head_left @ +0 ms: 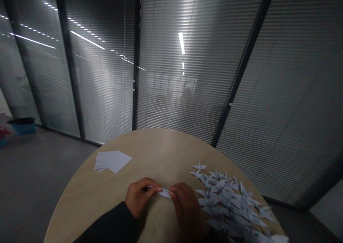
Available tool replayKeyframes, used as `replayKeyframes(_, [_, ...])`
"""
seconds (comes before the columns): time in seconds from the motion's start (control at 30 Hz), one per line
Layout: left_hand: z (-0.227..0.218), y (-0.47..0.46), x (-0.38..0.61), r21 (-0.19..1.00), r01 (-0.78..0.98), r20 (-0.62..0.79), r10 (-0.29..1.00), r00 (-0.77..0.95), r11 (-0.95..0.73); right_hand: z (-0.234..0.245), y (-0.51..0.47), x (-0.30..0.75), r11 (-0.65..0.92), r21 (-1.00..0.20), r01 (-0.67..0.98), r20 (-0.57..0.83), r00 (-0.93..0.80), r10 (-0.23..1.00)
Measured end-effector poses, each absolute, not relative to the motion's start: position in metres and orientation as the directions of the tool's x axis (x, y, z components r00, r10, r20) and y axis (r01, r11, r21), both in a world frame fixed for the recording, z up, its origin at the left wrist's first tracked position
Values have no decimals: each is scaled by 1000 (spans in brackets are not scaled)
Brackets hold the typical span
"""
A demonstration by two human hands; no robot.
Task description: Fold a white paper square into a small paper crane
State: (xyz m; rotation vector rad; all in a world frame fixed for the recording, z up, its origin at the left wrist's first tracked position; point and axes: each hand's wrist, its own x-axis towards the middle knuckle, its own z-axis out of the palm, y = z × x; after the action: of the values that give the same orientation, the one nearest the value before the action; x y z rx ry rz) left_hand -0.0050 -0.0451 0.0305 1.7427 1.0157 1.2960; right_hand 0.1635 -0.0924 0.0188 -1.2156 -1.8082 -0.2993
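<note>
My left hand (139, 197) and my right hand (186, 209) meet over a small folded piece of white paper (164, 193) on the round wooden table (150, 150). Both hands pinch it, fingertips pressed on its two ends, flat against the tabletop. A dark sleeve covers my left forearm. To the right of my right hand lies a heap of several folded white paper cranes (227, 200). A small stack of flat white paper squares (112, 161) rests at the table's left side, beyond my left hand.
Glass walls with closed blinds (187, 75) stand behind the table, split by dark frames. Grey floor stretches to the left, where a blue tub with a dark rim (23, 125) sits by the wall.
</note>
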Motion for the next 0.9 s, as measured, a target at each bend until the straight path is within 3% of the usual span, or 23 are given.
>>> replayKeyframes(0.13, [34, -46, -5, 924, 167, 313, 931, 189, -344, 20, -93, 165, 471, -276, 838, 764, -106, 636])
replayKeyframes(0.37, [32, -47, -6, 921, 151, 320, 917, 237, -360, 18, -91, 164, 459, -341, 820, 726, -81, 683])
replayKeyframes(0.73, [29, -44, 2, 969, -81, 247, 906, 343, -234, 7, -88, 160, 378, -544, 749, 671, 118, 732])
replayKeyframes(0.9, [26, -43, 0, 968, -9, 241, 922, 304, -250, 5, -87, 158, 401, -535, 744, 680, 96, 727])
